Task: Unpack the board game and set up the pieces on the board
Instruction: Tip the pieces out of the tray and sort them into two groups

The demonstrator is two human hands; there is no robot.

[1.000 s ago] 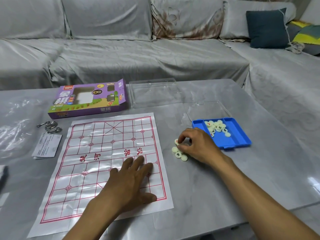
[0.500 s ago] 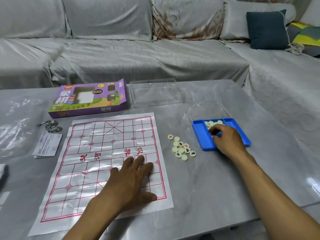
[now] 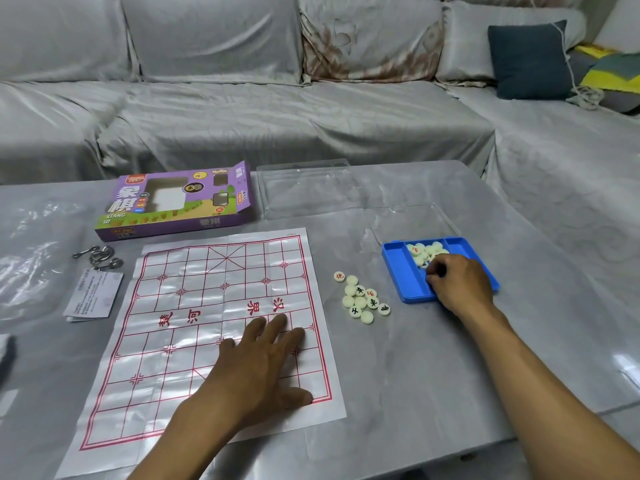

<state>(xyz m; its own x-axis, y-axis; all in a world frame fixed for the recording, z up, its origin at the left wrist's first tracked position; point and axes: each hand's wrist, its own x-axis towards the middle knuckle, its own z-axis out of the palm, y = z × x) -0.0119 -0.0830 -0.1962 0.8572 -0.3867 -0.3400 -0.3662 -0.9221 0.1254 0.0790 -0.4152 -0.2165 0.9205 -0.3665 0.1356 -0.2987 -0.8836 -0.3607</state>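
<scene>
The fingers [image 3: 433, 271] of our right hand [image 3: 462, 285] curl down into the blue tray [image 3: 398, 268] at centre right of the frame, bunched over the pale round pieces [image 3: 424, 252] that remain there; whether they already pinch any, we cannot tell, since the knuckles hide the tips. Our left hand [image 3: 258, 362] lies flat with fingers spread on the lower right part of the paper board [image 3: 194, 306], pressing it to the tabletop [image 3: 415, 393].

A small pile of pieces [image 3: 362, 297] sits on the bare tabletop between the board and the tray, some face up, some blank side up. No piece stands on the board yet, so we judge the setup barely begun.

The risks, as we see them: the pieces are small and smooth, so a large grab could spill several, and any that roll on this slick surface may reach the near edge. The light tray could skid or tip under our hand. The creased sheet would likely shift if the left hand lifts. Blank-side pieces need turning before they can be placed.

The purple box [image 3: 176, 200] and a clear lid [image 3: 304, 188] lie at upper centre.
</scene>
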